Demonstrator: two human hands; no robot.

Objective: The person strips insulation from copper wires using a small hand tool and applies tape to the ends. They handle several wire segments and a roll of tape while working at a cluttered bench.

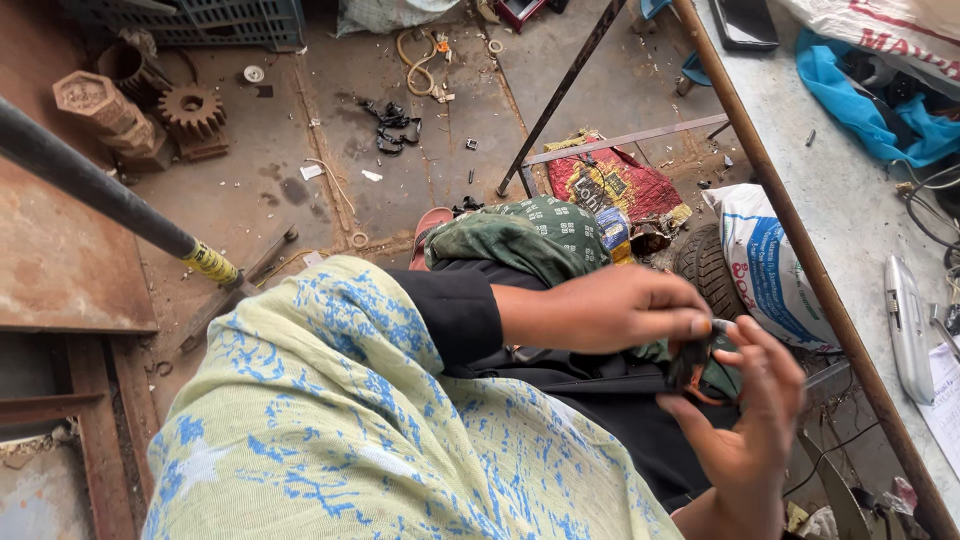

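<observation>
Both hands, left hand (610,308) and right hand (752,420), pinch one small black-and-orange part (690,372); a blue crate (200,22) sits far off.

Soft, even daylight fills the scene, bright but without hard sun. Shadows are faint and diffuse: a weak one lies under the left hand (610,310) across the dark lap, and the small black part (692,368) in the grip reads almost as a silhouette. Right of the grip, the pale worktop (850,200) is the brightest area, close to washed out, and the silver tool (905,325) on it carries a mild sheen. The right hand (750,420) is slightly soft at the fingertips. Above the grip, the floor (300,180) stays sharp. Straight bars bow a little towards the frame edges, showing wide-angle distortion.
</observation>
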